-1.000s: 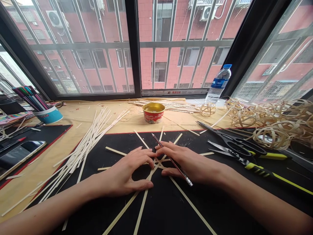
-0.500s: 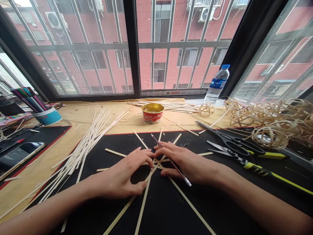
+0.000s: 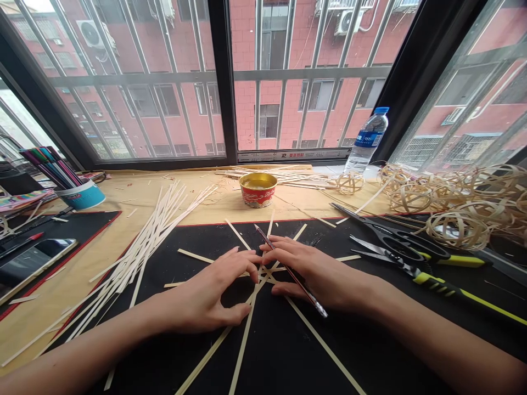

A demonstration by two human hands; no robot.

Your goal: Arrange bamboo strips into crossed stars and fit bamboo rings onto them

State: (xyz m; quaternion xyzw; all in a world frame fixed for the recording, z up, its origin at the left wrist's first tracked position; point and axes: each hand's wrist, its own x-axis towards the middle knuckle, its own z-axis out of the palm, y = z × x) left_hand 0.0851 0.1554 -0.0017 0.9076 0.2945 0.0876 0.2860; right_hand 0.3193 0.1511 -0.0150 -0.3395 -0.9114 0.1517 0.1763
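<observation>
Several thin bamboo strips (image 3: 242, 340) cross each other like a star on a black mat (image 3: 288, 356). My left hand (image 3: 209, 293) rests on the crossing with fingers spread, fingertips pressing the strips. My right hand (image 3: 313, 271) lies on the strips from the right, fingertips meeting the left hand's at the centre. A red pencil (image 3: 290, 269) lies tucked between the fingers of my right hand, its tip pointing away toward the window.
A loose bundle of bamboo strips (image 3: 152, 236) lies to the left. A red-and-gold bowl (image 3: 258, 190) stands behind the mat. Scissors (image 3: 391, 233) and yellow-handled shears (image 3: 428, 280) lie right, beside coiled strips (image 3: 457, 227), a woven ball (image 3: 349, 182) and a water bottle (image 3: 366, 140). A pen cup (image 3: 78, 192) and phone (image 3: 28, 263) sit left.
Both hands stay on the crossing. My left thumb and my right hand with the pencil shift very slightly; the strips barely move.
</observation>
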